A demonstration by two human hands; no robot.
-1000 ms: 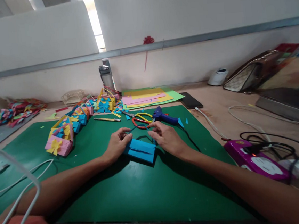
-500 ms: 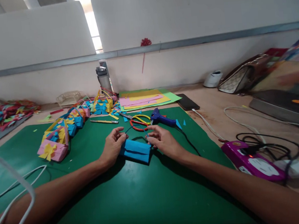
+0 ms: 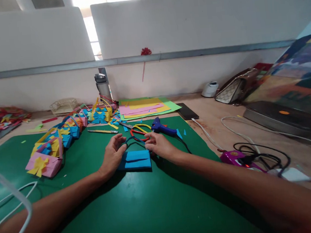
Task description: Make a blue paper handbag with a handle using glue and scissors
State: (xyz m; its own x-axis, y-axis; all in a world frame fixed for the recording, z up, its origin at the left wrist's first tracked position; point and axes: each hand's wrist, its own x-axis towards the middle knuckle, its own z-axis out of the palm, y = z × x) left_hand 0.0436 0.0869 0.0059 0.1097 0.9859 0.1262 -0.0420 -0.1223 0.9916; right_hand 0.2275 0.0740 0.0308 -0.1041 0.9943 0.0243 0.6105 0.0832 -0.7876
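Note:
A small blue paper bag (image 3: 136, 161) with a folded front flap stands on the green mat (image 3: 141, 208). A thin blue paper strip (image 3: 132, 137) arches above it like a handle. At the bag's left end, my left hand (image 3: 112, 155) is closed, with thumb and fingertips at the strip and the bag's upper corner. My right hand (image 3: 161, 147) pinches the strip's right end near the other top corner. Just behind lie red-and-yellow-handled scissors (image 3: 139, 130) and a blue glue gun (image 3: 163, 126). The inner sides of both grips are partly hidden.
Finished paper bags (image 3: 46, 160) line the left. A craft knife (image 3: 102, 131), coloured paper sheets (image 3: 146, 108) and a bottle (image 3: 103, 86) are behind. Rightward lie a phone (image 3: 187, 111) and a purple power strip (image 3: 231, 157) with loose cables. A white cable (image 3: 24, 204) crosses at near left.
The blue bag has turned from a slant to nearly square with me, its right end swinging away. Both hands still hold at its ends. The whole view has shifted slightly.

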